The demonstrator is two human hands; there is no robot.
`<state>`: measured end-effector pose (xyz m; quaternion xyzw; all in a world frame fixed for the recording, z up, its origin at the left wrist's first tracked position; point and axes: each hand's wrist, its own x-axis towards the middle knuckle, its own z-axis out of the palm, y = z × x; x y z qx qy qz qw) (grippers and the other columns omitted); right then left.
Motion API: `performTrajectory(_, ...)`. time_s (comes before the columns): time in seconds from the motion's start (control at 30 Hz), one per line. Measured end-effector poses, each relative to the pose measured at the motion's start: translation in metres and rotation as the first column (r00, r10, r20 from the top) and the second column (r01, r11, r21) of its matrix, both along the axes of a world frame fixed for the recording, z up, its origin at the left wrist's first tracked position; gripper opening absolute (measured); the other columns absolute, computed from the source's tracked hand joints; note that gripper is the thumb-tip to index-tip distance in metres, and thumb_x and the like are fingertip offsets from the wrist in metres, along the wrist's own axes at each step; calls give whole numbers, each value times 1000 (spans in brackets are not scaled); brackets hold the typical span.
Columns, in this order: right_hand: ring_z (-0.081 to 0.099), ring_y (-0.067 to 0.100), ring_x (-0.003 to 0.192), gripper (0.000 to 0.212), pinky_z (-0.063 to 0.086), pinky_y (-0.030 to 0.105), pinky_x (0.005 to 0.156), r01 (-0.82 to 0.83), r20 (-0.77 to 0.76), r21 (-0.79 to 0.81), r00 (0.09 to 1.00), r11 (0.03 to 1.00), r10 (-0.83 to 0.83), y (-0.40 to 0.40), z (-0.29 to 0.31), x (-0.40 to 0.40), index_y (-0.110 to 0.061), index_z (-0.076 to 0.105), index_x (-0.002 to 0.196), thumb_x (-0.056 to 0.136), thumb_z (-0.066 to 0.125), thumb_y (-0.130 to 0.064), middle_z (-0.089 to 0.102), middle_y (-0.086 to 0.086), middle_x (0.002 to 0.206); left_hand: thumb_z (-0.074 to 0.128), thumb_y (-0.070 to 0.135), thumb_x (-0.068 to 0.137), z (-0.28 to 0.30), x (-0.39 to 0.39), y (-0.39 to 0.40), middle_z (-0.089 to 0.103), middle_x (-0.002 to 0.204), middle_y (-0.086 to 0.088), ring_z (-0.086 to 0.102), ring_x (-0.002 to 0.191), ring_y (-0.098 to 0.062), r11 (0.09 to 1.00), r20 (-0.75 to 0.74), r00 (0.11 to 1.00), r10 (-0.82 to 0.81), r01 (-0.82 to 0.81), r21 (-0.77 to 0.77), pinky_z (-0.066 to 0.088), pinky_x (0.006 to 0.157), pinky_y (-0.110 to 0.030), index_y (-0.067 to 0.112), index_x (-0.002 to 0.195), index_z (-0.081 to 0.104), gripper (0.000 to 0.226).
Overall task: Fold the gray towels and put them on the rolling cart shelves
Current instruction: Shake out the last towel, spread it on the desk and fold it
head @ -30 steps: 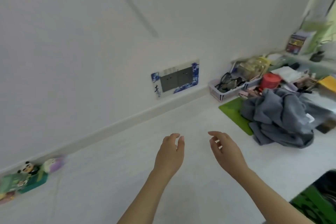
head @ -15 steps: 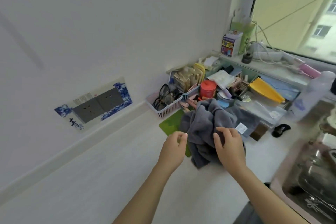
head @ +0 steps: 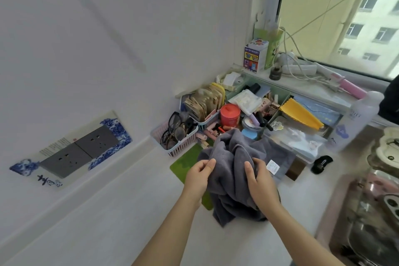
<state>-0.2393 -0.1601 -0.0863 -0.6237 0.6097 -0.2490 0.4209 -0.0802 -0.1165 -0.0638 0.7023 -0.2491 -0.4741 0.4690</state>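
A crumpled heap of gray towel [head: 232, 155] lies on the white counter [head: 103, 227], partly over a green mat [head: 183, 165]. A small white tag [head: 273, 166] shows on its right side. My left hand [head: 198, 180] pinches the towel's left edge between thumb and fingers. My right hand [head: 260, 187] grips the cloth on the heap's right side, fingers curled into the folds. No rolling cart is in view.
Behind the towel stand a pink basket [head: 186, 144] of glasses, a red jar [head: 230, 114] and trays of small items. Metal pots [head: 371, 214] crowd the right edge. A wall socket [head: 79, 151] is at the left, a cluttered windowsill [head: 302, 84] at the back.
The view swung right toward the towel heap. Both hands, held in the air a second ago, reached forward and took hold of the gray towel.
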Motion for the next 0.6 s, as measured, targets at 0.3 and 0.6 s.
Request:
performTrajectory(0.3,57,16,77,29,45,31,69,-42,182,-172,981,984,73,15,39,38,-15,60,90,99,39,-34,64,5,82,47,30,98,37,29,33,69,106,-7,64,99,-20,947,-341,913,222,-286,-150,53,81,-34,13,105,64,25)
performTrajectory(0.6,58,7,77,30,40,8,67,-267,282,-171,909,948,307,52,83,90,-12,64,82,99,44,-27,66,2,79,45,30,97,59,61,101,55,101,2,50,96,-14,877,-111,879,463,-472,-86,40,85,-32,18,100,56,16)
